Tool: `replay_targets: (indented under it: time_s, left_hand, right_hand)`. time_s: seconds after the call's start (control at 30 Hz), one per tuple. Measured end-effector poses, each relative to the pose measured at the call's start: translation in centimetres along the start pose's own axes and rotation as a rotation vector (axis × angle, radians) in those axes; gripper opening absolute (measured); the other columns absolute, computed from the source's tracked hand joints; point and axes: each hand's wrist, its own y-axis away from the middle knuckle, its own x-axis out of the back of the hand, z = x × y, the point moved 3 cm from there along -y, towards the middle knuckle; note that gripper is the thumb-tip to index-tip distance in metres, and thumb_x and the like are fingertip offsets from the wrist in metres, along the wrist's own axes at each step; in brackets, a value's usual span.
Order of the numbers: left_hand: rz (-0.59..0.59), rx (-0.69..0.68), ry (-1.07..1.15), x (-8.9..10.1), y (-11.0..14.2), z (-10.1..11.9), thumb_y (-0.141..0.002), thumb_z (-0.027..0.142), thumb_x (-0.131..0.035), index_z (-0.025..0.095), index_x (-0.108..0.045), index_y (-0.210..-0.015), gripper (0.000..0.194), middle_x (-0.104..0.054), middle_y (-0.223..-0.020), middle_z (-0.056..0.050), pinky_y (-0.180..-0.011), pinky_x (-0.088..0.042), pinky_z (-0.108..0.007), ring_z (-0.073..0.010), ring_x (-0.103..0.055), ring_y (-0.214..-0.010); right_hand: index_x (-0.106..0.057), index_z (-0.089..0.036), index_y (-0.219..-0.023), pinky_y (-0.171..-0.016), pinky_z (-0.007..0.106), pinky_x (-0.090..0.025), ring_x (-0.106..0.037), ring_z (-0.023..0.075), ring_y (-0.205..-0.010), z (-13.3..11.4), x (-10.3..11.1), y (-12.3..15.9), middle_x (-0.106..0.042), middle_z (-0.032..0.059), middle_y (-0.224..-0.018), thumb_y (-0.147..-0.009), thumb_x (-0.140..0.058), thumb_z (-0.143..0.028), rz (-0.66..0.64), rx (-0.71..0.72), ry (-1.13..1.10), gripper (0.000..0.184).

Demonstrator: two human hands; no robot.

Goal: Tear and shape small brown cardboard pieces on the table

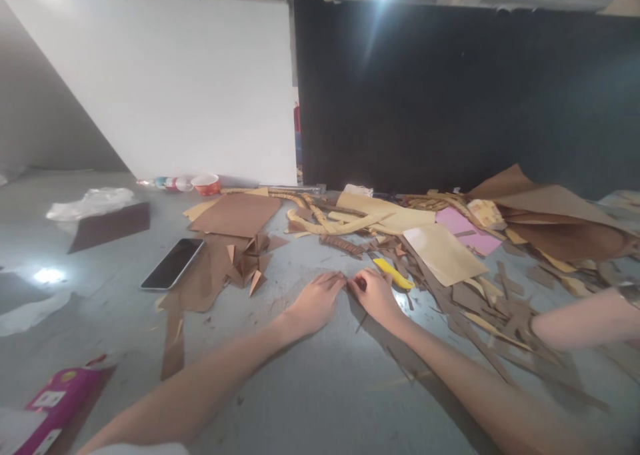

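Showed left hand (315, 301) and right hand (376, 298) nearly meeting over desk (310, 401); included yellow tool (394, 274) beside right hand, phone (173, 264) farther left, red-and-white cup (206, 185) by far edge.

One head-worn view, facing forward and down, from behind and above the left hand (316, 303) and right hand (378, 300), both fairly near, grey surface (280, 388) below, white panel (200, 81) and black panel (450, 101) farther off.

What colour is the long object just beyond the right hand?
The long object is bright yellow, shown best in the head view.
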Motion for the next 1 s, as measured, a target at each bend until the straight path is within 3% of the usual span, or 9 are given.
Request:
replay_targets:
  time_s: [0.17,0.43,0.73,1.0]
  left_hand:
    - [0.003,-0.046,-0.039,-0.6,0.1,-0.2,-0.088,-0.001,-0.043,0.015,-0.056,-0.142,0.058,-0.065,-0.145,-0.016,-0.121,-0.047,-0.049,-0.0265,-0.055,-0.145]
    - [-0.064,-0.081,-0.156,-1.6,0.5,-0.6,-0.083,0.0,-0.046,0.004,-0.054,-0.147,0.064,-0.058,-0.153,-0.023,-0.125,-0.041,-0.049,-0.0299,-0.049,-0.151]
    - [-0.006,-0.054,-0.174,-2.1,0.7,-0.8,-0.087,0.005,-0.044,0.008,-0.052,-0.151,0.065,-0.059,-0.153,-0.022,-0.122,-0.043,-0.052,-0.0304,-0.05,-0.15]
    - [-0.027,-0.029,-0.231,-1.7,0.6,-0.2,-0.089,0.003,-0.045,0.006,-0.06,-0.141,0.055,-0.062,-0.148,-0.023,-0.119,-0.045,-0.051,-0.0326,-0.055,-0.144]
  right_hand:
    - [-0.068,-0.021,-0.082,-0.083,0.036,-0.03,-0.066,0.0206,-0.085,0.0,-0.1,0.0,-0.072,0.0012,-0.085,-0.106,-0.061,-0.038,0.017,-0.007,0.025,0.031]
    - [-0.065,-0.021,-0.08,-0.082,0.037,-0.03,-0.065,0.021,-0.081,-0.2,0.1,-0.1,-0.073,0.0025,-0.082,-0.109,-0.053,-0.044,0.032,0.021,0.063,0.039]
    - [-0.074,-0.02,-0.078,-0.082,0.037,-0.031,-0.065,0.0182,-0.066,-2.6,1.2,1.1,-0.073,0.0036,-0.067,-0.111,-0.046,-0.024,-0.001,0.311,0.235,0.044]
    - [-0.071,-0.02,-0.068,-0.087,0.038,-0.035,-0.066,0.0194,-0.065,-2.1,1.3,0.9,-0.073,0.006,-0.065,-0.107,-0.048,-0.022,-0.013,0.243,0.318,0.046]
